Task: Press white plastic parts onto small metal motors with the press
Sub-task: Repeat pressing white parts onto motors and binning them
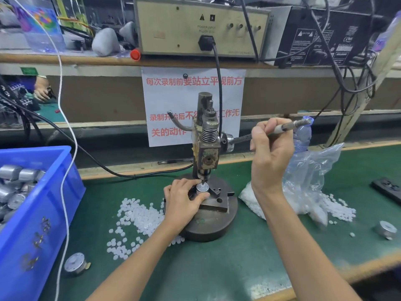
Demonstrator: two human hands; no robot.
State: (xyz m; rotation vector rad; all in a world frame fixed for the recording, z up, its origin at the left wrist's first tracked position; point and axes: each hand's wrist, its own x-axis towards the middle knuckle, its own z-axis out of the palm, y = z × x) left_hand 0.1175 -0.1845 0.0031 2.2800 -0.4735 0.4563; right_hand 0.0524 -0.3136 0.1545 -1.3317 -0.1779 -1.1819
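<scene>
While left hand (181, 200) pinches motor (202, 189), right hand (270, 153) grips lever (288, 126), white parts (138, 218), blue bin (43, 213) nearby

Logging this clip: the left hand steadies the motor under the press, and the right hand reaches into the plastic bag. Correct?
Not quite. In the head view the right hand grips the press lever, not the bag; the left hand does steady the motor.
</scene>
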